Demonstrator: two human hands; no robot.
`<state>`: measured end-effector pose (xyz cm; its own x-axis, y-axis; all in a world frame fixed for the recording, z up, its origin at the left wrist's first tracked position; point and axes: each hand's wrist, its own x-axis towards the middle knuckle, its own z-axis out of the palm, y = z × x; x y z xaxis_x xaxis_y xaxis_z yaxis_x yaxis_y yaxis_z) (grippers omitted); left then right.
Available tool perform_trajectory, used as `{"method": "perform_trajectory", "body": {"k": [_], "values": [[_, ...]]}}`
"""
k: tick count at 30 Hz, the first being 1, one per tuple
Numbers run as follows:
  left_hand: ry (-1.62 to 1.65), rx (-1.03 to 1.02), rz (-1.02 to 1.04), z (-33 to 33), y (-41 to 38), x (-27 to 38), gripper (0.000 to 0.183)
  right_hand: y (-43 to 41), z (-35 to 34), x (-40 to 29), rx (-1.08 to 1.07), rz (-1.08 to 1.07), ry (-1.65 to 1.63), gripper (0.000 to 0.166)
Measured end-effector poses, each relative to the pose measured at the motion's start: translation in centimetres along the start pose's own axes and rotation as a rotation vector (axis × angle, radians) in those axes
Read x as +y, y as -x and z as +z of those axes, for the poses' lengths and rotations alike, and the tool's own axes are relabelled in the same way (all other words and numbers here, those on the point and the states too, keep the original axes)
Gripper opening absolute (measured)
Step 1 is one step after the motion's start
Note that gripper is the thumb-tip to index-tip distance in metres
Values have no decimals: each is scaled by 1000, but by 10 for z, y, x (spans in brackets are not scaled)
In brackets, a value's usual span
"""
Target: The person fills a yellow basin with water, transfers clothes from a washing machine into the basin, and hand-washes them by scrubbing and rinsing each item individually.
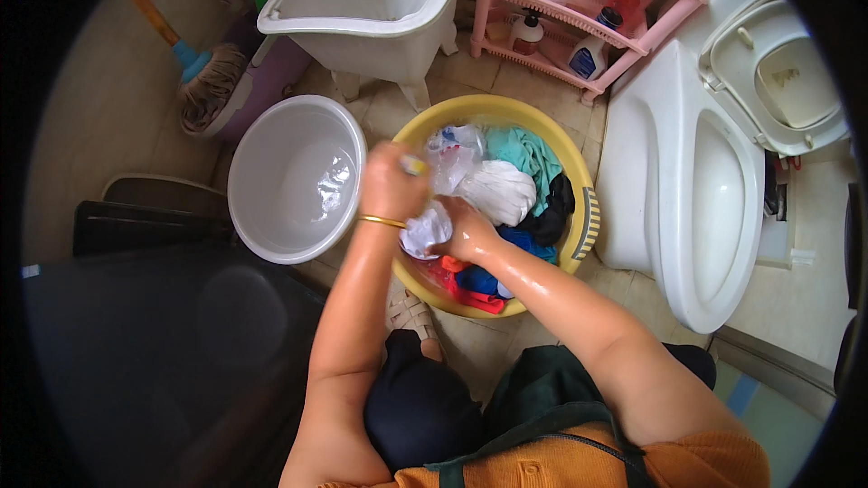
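A yellow plastic basin (498,107) holds wet clothes in water. In it lie a white cloth (500,191), a teal garment (525,152), a black one (556,213) and red and blue pieces. My left hand (395,179), with a gold bangle at its wrist, is closed over the basin's left rim, a bit blurred; a small yellow-and-white item shows at its fingers, its kind unclear. Close below and to its right, my right hand (464,227) grips a bunched white wet cloth (427,232), which bulges out between the two hands.
A white plastic basin (291,176) stands left of the yellow one. Beyond are a white baby bathtub (366,30) on legs, a mop (210,78) in a purple bucket (261,91) and a pink shelf rack (597,27) with bottles. A toilet (719,217) stands right, a dark surface (169,325) lower left.
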<state>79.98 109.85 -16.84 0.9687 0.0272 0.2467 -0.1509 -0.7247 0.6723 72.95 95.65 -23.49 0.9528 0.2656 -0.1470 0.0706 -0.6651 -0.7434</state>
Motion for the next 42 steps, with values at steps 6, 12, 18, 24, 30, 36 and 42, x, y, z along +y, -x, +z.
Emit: {"method": "perform_trajectory", "body": {"k": [6, 12, 18, 24, 30, 36, 42], "values": [[-788, 367, 62, -87, -31, -44, 29, 8, 29, 32, -136, -111, 386, 44], [413, -274, -336, -4, -3, -51, 36, 14, 16, 36, -122, -126, -14, 20], [-27, -407, 202, 95, 14, -75, 61, 6, -40, 8, -73, -140, -66, 23], [-589, -935, 79, 120, 20, -44, 72, 3, -59, 54, 187, 130, 544, 44], [-443, -870, 48, 126, 9, -73, 48, -26, -44, 50, -30, 50, 708, 37], [670, -696, -321, 87, 25, -47, 24, -47, -40, 107, 61, 207, 547, 42], [636, -1001, -290, 27, 36, -33, 31, -42, -47, 80, 25, 215, 472, 49]]}}
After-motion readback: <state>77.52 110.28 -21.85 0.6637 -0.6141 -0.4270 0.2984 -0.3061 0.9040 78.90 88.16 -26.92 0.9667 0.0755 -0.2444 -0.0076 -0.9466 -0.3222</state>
